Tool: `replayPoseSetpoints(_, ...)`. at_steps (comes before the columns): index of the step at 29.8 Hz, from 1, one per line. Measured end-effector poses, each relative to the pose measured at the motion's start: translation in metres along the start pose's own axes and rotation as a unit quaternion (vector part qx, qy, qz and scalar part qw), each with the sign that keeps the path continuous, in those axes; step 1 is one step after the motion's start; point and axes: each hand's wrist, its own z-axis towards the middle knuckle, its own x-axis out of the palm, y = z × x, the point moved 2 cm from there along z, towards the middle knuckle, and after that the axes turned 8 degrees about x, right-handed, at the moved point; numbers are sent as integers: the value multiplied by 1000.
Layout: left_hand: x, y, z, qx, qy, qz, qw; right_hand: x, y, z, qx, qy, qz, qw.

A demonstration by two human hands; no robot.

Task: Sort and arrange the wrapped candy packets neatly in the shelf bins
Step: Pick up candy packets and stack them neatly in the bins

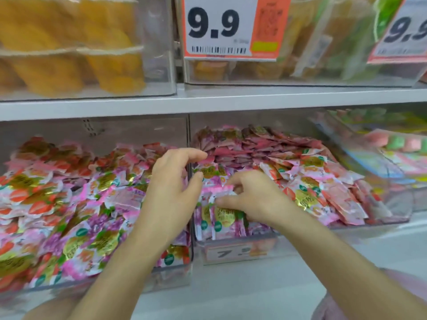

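Just right of the divider (191, 248), at the front, our right hand (251, 199) pinches the upright row of packets (221, 218). Over the divider our left hand (171, 181) hovers, fingers curved, grasping nothing. We judge a slack pinch could topple the row, and a careless left-hand sweep could push the heap (69, 204) left of the divider across it.

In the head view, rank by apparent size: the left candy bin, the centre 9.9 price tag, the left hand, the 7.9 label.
1. left candy bin
2. centre 9.9 price tag, cut off at the top
3. left hand, close to the tag; nearer the camera, so unsure
4. 7.9 label
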Motion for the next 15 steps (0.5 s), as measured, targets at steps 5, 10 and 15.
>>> replayPoseSetpoints(5, 3, -1, 0, 8, 6, 8, 1000, -9, -10, -3, 26, -17, -22, 999)
replayPoseSetpoints(10, -1, -3, -2, -3, -6, -27, 1000, -3, -3, -14, -7, -110, -237, 965)
replayPoseSetpoints(15, -41, 6, -11, -25, -74, -57, 995, -8, 42, -39, -155, -198, -80, 965)
